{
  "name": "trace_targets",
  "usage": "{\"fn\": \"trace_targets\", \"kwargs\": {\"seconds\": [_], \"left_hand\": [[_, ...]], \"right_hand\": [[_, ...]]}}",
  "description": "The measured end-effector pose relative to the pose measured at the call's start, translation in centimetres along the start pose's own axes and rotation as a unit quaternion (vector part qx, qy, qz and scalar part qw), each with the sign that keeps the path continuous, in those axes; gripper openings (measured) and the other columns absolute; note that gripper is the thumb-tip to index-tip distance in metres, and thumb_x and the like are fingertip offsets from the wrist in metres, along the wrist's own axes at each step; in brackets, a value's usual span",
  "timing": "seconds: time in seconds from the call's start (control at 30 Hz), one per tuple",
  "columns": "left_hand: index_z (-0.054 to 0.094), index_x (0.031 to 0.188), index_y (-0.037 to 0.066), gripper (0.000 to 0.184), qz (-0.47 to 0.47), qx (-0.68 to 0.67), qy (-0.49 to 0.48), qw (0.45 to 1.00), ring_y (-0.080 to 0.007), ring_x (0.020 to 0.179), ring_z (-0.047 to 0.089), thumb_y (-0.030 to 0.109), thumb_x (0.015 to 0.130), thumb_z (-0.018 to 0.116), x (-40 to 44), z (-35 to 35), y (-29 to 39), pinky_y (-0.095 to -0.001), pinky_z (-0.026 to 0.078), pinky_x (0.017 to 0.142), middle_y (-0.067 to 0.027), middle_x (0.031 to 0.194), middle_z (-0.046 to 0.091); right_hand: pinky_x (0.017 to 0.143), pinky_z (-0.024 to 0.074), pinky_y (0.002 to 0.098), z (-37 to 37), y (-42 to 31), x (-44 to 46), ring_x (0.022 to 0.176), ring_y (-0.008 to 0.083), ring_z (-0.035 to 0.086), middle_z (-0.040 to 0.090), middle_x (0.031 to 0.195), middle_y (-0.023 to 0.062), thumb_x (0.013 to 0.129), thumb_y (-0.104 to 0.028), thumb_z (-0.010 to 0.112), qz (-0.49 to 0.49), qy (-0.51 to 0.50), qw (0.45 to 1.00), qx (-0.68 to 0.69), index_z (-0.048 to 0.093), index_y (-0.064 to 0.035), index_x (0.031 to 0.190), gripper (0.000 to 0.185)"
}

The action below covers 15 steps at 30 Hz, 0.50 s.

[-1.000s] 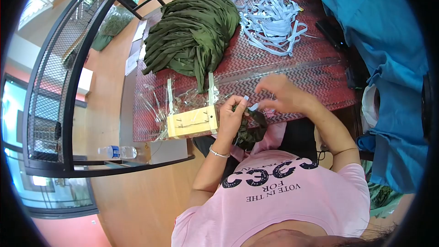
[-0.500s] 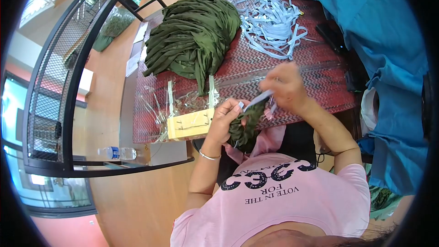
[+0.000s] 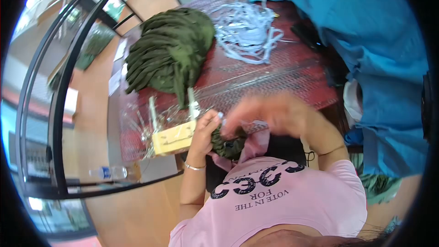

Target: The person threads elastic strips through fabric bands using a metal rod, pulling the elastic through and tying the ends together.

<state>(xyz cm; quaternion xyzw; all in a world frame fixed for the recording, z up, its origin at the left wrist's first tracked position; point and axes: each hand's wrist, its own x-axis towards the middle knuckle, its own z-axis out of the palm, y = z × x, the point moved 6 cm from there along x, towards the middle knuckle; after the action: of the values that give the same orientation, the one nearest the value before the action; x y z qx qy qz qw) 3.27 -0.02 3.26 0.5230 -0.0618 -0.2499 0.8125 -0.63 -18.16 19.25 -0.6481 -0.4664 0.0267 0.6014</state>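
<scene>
My left hand, with a bracelet at its wrist, is closed at the table's front edge. A small end of pale blue-grey strip sticks out at its fingertips. Bunched dark green cloth hangs beside and below the fingers, over my lap, and the hand seems to grip it together with the strip. My right hand is just to the right, above the cloth, smeared by motion. Its fingers cannot be made out, nor whether it holds anything.
On the red patterned table mat lie a large heap of green cloth and a tangle of pale strips. A yellow block with clear film sits at the front left edge. Blue fabric hangs at right; a bottle lies left.
The view has shifted, so the table things sit further left and lower. My right hand has swept left toward my left hand and is blurred; the strip stretched between the hands no longer shows.
</scene>
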Motion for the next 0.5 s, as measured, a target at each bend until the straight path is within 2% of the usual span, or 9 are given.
{"fn": "trace_targets", "kwargs": {"seconds": [0.03, 0.07, 0.13, 0.3, 0.33, 0.37, 0.4, 0.43, 0.5], "left_hand": [[0.052, 0.086, 0.008, 0.011, -0.003, -0.017, -0.009, 1.000, -0.0103, 0.064, 0.053, 0.017, 0.093, 0.053, 0.4, -0.1, -0.6, -0.0231, 0.044, 0.061, -0.0063, 0.081, 0.061], [0.051, 0.086, 0.007, 0.011, 0.006, -0.006, 0.006, 1.000, -0.0108, 0.064, 0.054, 0.016, 0.092, 0.053, 0.5, 0.4, -0.4, -0.0236, 0.045, 0.062, -0.0067, 0.080, 0.061], [0.052, 0.086, 0.007, 0.012, 0.013, -0.001, -0.014, 1.000, -0.0113, 0.066, 0.054, 0.017, 0.093, 0.052, 0.8, 1.4, -0.3, -0.0238, 0.045, 0.063, -0.0071, 0.080, 0.061], [0.050, 0.085, 0.008, 0.011, 0.003, -0.001, -0.010, 1.000, -0.0108, 0.064, 0.054, 0.016, 0.092, 0.054, 0.3, 1.2, 0.0, -0.0225, 0.046, 0.061, -0.0073, 0.080, 0.060], [0.052, 0.086, 0.006, 0.012, -0.004, 0.030, -0.016, 0.999, -0.0107, 0.066, 0.054, 0.017, 0.092, 0.054, 0.0, 1.3, 0.3, -0.0228, 0.046, 0.062, -0.0066, 0.080, 0.061], [0.053, 0.087, 0.005, 0.014, -0.010, 0.057, -0.019, 0.998, -0.0107, 0.068, 0.054, 0.018, 0.092, 0.054, -0.4, 1.4, 0.5, -0.0231, 0.045, 0.062, -0.0059, 0.080, 0.061], [0.054, 0.087, 0.005, 0.015, 0.005, 0.077, -0.027, 0.997, -0.0106, 0.069, 0.054, 0.019, 0.092, 0.054, -0.5, 1.3, 0.5, -0.0230, 0.045, 0.063, -0.0059, 0.080, 0.062], [0.054, 0.088, 0.005, 0.015, 0.028, 0.067, -0.047, 0.996, -0.0103, 0.070, 0.055, 0.019, 0.093, 0.054, -0.6, 2.2, 1.1, -0.0229, 0.045, 0.064, -0.0053, 0.081, 0.062], [0.055, 0.088, 0.005, 0.016, 0.007, 0.068, -0.056, 0.996, -0.0101, 0.072, 0.055, 0.020, 0.093, 0.054, -0.6, 2.5, 0.8, -0.0230, 0.045, 0.065, -0.0045, 0.081, 0.061]], "right_hand": [[0.084, 0.0438, 0.0347, 3.2, -1.5, -0.2, 0.098, 0.0234, 0.056, 0.059, 0.113, 0.0127, 0.092, -0.026, 0.046, 0.020, -0.061, 0.972, 0.224, 0.052, -0.0058, 0.124, 0.039], [0.081, 0.0448, 0.0340, 6.4, -3.0, -0.6, 0.095, 0.0205, 0.057, 0.059, 0.113, 0.0117, 0.097, -0.029, 0.038, 0.061, -0.111, 0.910, 0.395, 0.049, -0.0062, 0.129, 0.041], [0.074, 0.0471, 0.0346, 8.7, -4.1, -0.8, 0.090, 0.0225, 0.059, 0.060, 0.113, 0.0128, 0.097, -0.033, 0.035, -0.056, -0.128, 0.866, 0.480, 0.050, -0.0062, 0.128, 0.043], [0.083, 0.0435, 0.0363, 9.3, -1.4, -1.3, 0.105, 0.0301, 0.056, 0.056, 0.120, 0.0210, 0.092, -0.056, 0.031, -0.218, -0.295, 0.771, 0.521, 0.056, 0.0056, 0.114, 0.070], [0.079, 0.0449, 0.0377, 7.6, -0.7, -1.0, 0.099, 0.0308, 0.059, 0.060, 0.112, 0.0191, 0.093, -0.049, 0.037, -0.143, -0.182, 0.864, 0.448, 0.060, 0.0037, 0.107, 0.059], [0.076, 0.0463, 0.0390, 5.9, 0.3, -1.0, 0.093, 0.0315, 0.062, 0.064, 0.103, 0.0173, 0.094, -0.042, 0.044, -0.043, -0.088, 0.925, 0.366, 0.063, 0.0017, 0.099, 0.049], [0.073, 0.0467, 0.0390, 4.0, 1.2, 0.2, 0.084, 0.0305, 0.062, 0.065, 0.093, 0.0149, 0.091, -0.033, 0.050, -0.027, 0.032, 0.997, 0.070, 0.063, -0.0001, 0.096, 0.036], [0.071, 0.0471, 0.0390, 2.3, 1.3, 0.8, 0.075, 0.0295, 0.062, 0.065, 0.082, 0.0126, 0.089, -0.023, 0.055, -0.011, 0.151, 0.960, -0.237, 0.064, -0.0018, 0.093, 0.023], [0.069, 0.0466, 0.0371, 2.3, 5.9, -0.1, 0.071, 0.0287, 0.060, 0.063, 0.076, 0.0117, 0.085, -0.017, 0.057, 0.128, 0.124, 0.972, -0.153, 0.064, -0.0032, 0.093, 0.017]]}}
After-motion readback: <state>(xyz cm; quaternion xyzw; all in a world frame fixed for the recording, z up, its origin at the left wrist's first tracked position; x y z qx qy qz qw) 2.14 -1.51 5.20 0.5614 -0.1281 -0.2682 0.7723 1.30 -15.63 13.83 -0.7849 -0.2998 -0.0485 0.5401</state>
